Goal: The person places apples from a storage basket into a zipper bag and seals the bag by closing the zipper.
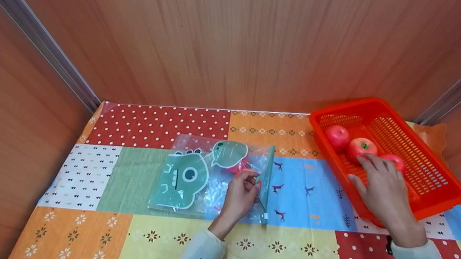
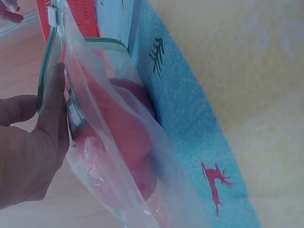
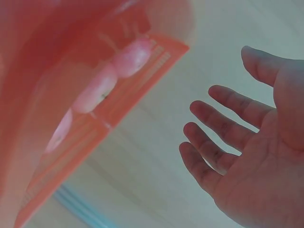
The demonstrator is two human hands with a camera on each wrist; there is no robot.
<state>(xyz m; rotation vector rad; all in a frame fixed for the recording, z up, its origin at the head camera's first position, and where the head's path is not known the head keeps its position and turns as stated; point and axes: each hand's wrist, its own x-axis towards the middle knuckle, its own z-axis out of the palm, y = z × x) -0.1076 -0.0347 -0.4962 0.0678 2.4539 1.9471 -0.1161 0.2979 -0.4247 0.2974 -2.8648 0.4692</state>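
Head view shows a clear bag (image 1: 217,189) lying flat on the surface (image 1: 286,257), which is covered in patchwork cloth. Its mouth, edged by a green strip (image 1: 268,170), faces three o'clock; a white slider (image 1: 265,216) sits at the strip's six o'clock end. A green monster print (image 1: 184,182) fills the bag's nine o'clock side.

Both hands are in view. Coming from six o'clock, the left hand (image 1: 238,197) pinches the bag's lip near the strip. From the left wrist, the thumb is on one side of the film and fingers on the other, with red fruit (image 2: 128,128) inside.

Between two and three o'clock of the bag stands a red basket (image 1: 398,138) holding three apples: one (image 1: 337,138) toward its ten o'clock, a stemmed one (image 1: 360,146) next, and a third (image 1: 395,160) partly behind the fingers. Above them, entering from four o'clock, is the right hand (image 1: 385,195), fingers loosely spread and pointing toward eleven. Its own wrist view shows the palm bare, grasping nothing, apart from the apples.
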